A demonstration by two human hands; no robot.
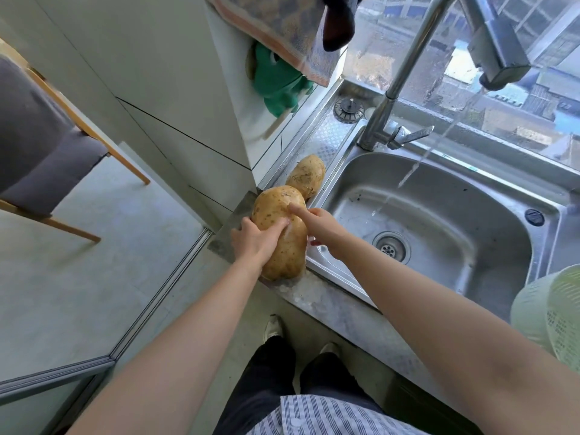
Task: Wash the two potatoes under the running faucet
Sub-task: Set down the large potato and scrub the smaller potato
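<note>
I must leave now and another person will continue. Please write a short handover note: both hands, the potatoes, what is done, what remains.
Left hand: gripping the large potato from its left side.
Right hand: fingers on the same potato, from the right.
Large potato: above the counter edge, left of the sink, not under the stream.
Small potato: on the sink's left ledge, untouched.
Faucet: running into the basin.
Done: water on.
Left: wash both potatoes.

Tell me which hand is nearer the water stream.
Right. The right hand is on the sink-side of the big potato, nearer the water stream; the left hand grips the potato's far side, farther from it.
</note>
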